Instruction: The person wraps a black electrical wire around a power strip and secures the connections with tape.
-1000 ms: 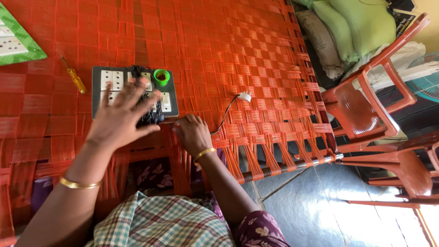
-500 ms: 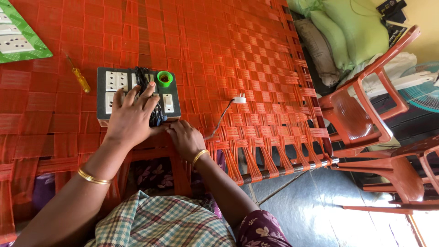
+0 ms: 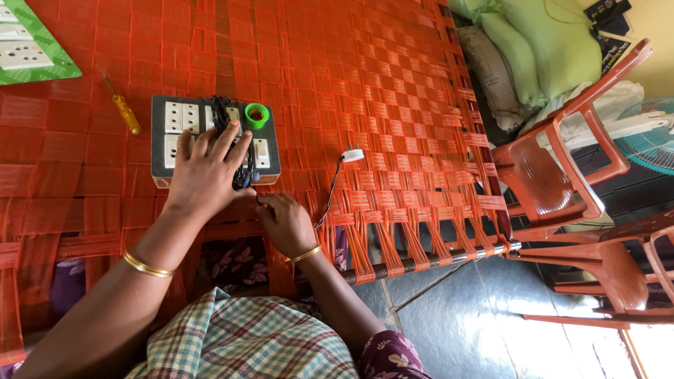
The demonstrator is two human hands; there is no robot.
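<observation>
1. Our left hand [image 3: 207, 172] lies flat, fingers spread, on the switchboard [image 3: 214, 139] near the cot's [image 3: 393, 105] front edge.
2. Our right hand [image 3: 284, 221], curled, pinches the black cable [image 3: 330, 193] at the board's edge; the next move needs steady pressure.

yellow screwdriver [image 3: 123, 107], green socket board [image 3: 31, 52], red plastic chairs [image 3: 562, 161], green pillows [image 3: 540, 42]

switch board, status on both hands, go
Left hand flat on switch board, over black cable. Right hand at board's near edge. Yellow screwdriver lies apart, nothing blocking.
</observation>
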